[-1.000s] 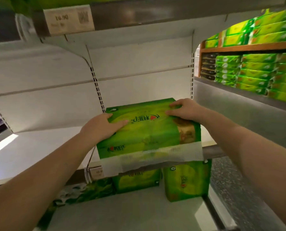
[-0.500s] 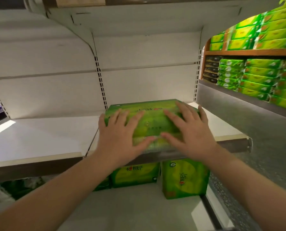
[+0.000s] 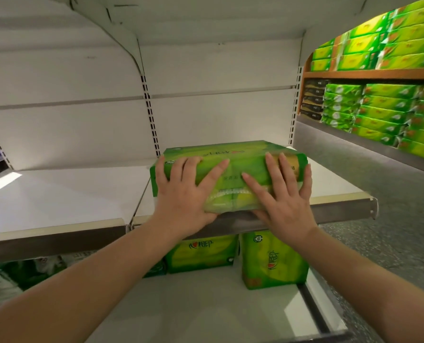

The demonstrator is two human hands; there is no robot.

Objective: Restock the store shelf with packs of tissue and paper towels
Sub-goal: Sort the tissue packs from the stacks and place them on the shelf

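Green tissue pack point(image 3: 233, 167) lies on the white shelf point(image 3: 57, 194), its near end at the front edge. Both arms reach forward; left hand point(image 3: 183, 194) and right hand point(image 3: 285, 201) press flat against that end, fingers spread. The pack sits deeper than half a second ago.

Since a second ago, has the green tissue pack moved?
Yes. The green tissue pack has slid back past the shelf's front lip, which it overhung before.

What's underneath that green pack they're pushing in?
The green pack lies on a white shelf. One level below stand two more green packs. The shelf directly beneath it is covered.
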